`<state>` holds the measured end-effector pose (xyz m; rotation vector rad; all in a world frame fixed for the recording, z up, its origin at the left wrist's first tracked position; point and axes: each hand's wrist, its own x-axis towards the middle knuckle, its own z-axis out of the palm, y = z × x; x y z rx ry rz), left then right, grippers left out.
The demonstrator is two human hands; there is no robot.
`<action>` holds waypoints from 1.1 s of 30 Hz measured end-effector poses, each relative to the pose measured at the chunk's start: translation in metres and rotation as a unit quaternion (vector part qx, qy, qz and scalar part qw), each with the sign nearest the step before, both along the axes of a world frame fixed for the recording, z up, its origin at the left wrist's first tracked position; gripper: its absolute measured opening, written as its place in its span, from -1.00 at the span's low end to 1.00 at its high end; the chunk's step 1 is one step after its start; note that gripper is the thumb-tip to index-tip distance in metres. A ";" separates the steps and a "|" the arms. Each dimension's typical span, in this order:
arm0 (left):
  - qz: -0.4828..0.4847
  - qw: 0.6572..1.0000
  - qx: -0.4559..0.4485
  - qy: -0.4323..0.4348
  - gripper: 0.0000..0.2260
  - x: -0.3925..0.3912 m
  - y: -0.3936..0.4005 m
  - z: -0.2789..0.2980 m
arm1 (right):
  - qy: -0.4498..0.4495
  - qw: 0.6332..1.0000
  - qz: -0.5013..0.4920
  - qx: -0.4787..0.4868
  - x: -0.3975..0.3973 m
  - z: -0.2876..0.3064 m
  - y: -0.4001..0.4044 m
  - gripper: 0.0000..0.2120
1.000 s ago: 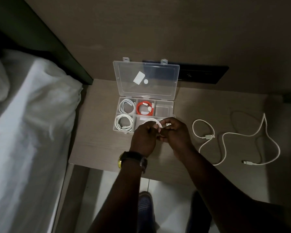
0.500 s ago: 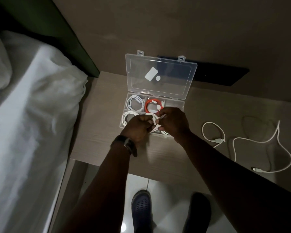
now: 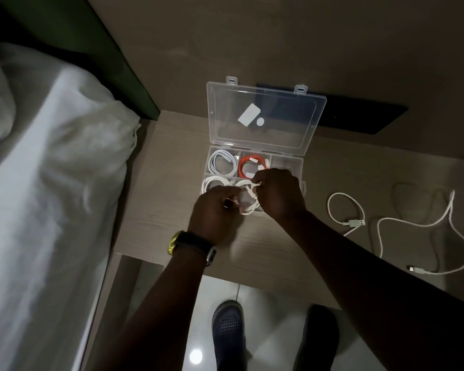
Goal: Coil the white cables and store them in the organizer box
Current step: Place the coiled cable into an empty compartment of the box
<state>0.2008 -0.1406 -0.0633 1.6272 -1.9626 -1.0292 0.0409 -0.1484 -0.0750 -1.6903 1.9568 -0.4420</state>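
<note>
A clear plastic organizer box (image 3: 300,163) stands open on the wooden table, its lid (image 3: 265,116) propped against the wall. Coiled white cables fill the back left (image 3: 223,163) and front left (image 3: 212,182) compartments; an orange coil (image 3: 252,164) fills the back middle one. My left hand (image 3: 214,212) and my right hand (image 3: 277,191) both pinch a coiled white cable (image 3: 248,199) over the front middle compartment. A loose white cable (image 3: 423,226) sprawls on the table to the right, uncoiled.
A bed with white sheets (image 3: 46,196) runs along the left. A black panel (image 3: 359,116) sits on the wall behind the lid. The table's front edge (image 3: 252,277) is below my wrists; my shoes (image 3: 228,333) are on the tiled floor.
Both hands carried the coiled white cable away from the table's front edge to the box's front middle compartment. The camera view shifted a little to the left.
</note>
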 end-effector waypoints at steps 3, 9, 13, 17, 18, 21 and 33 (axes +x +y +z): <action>-0.020 0.998 -0.031 -0.048 -0.69 -0.012 0.002 -0.005 | 0.011 0.999 0.027 -0.028 -0.001 -0.003 0.005 -0.84; 0.018 0.997 -0.042 -0.064 -0.65 -0.023 0.002 -0.010 | 0.031 0.999 0.018 -0.022 -0.004 -0.010 0.008 -0.79; -0.072 0.993 -0.008 -0.095 -0.46 -0.022 -0.003 -0.013 | 0.035 0.999 -0.001 -0.014 -0.003 -0.008 0.004 -0.81; -0.098 0.985 -0.034 -0.139 -0.53 -0.021 -0.011 -0.012 | 0.036 0.999 0.009 -0.020 -0.005 -0.007 0.004 -0.76; -0.097 0.985 -0.033 -0.140 -0.56 -0.021 -0.014 -0.011 | 0.027 0.999 0.006 -0.024 -0.007 -0.007 0.005 -0.75; -0.102 0.987 -0.023 -0.118 -0.66 -0.020 -0.021 -0.009 | 0.012 1.000 0.013 -0.009 -0.013 -0.009 0.008 -0.77; -0.120 0.977 -0.010 -0.178 -0.86 -0.024 -0.038 -0.019 | 0.147 0.984 0.095 0.013 -0.014 -0.003 0.006 -0.64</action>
